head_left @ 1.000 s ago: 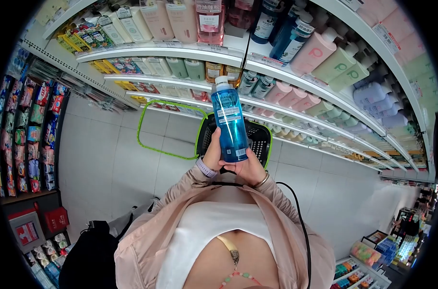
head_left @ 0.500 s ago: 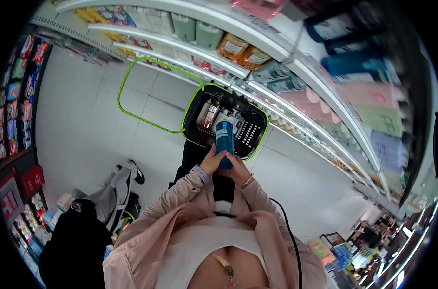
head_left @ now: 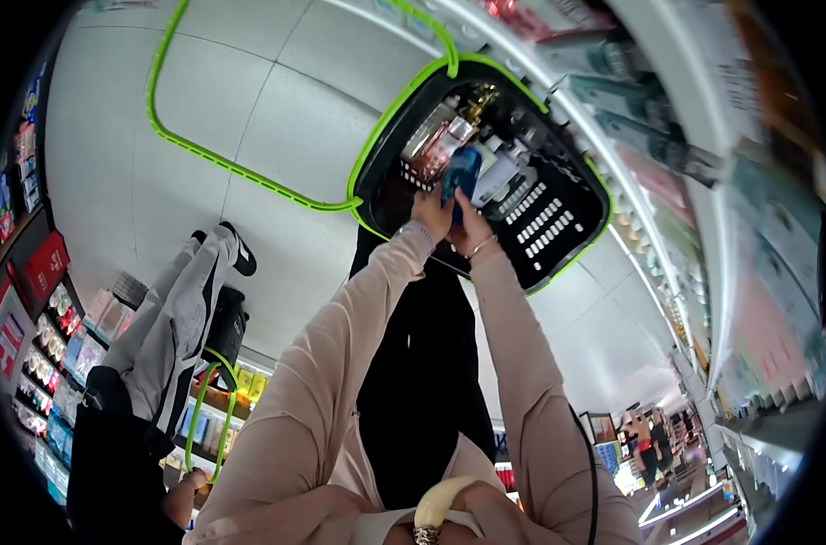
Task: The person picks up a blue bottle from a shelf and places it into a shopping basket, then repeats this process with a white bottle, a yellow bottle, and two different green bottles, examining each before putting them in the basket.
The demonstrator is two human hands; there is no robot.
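Note:
A blue bottle (head_left: 464, 166) is held low inside the black shopping basket (head_left: 572, 173), which has a green rim. My left hand (head_left: 434, 213) is closed on its left side, and my right hand (head_left: 470, 224) grips it from the right. Close by in the basket lies a pink bottle (head_left: 451, 138), with a gold pump top (head_left: 479, 102) above it. White and clear bottles (head_left: 502, 170) lie to the right of the blue one. My fingers partly hide the lower end of the blue bottle.
The basket's green handle (head_left: 249, 179) is folded out over the tiled floor. Shelves of bottles (head_left: 644, 100) run along the right. At the lower left stands another person (head_left: 163, 336) in grey trousers, with a second green-handled basket (head_left: 228, 327).
Both hands have carried the blue bottle down and forward into the basket. My view has come closer to the basket, and my arms are stretched out further.

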